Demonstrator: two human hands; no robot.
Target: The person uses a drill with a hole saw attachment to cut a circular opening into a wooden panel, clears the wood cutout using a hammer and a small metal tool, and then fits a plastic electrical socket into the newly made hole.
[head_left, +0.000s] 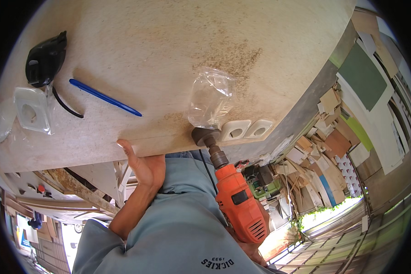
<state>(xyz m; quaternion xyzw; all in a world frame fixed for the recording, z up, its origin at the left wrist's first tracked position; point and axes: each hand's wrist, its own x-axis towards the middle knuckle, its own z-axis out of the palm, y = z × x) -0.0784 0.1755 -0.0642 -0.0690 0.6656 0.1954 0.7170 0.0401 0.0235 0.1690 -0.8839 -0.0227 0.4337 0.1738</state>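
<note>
My right hand [251,251], largely hidden behind the tool, holds an orange power drill [239,203]. A dark round hole saw [204,135] in its chuck meets the pale wooden board [137,55] near the front edge. My left hand [147,169] grips that edge further left, thumb on top and fingers out of sight underneath. Beside the hole saw lie a crumpled clear plastic bag [212,98] and two white socket plates, one nearer [235,131] and one further right [259,129]. A faint line runs along the board near my thumb.
A blue pen [106,97] lies left of centre. Beyond it are a black rounded case with a strap [45,59] and a bagged white socket [32,109]. Brown sawdust [233,57] is scattered on the board. Stacked wood offcuts [315,169] fill the right side; a cord hangs near my body.
</note>
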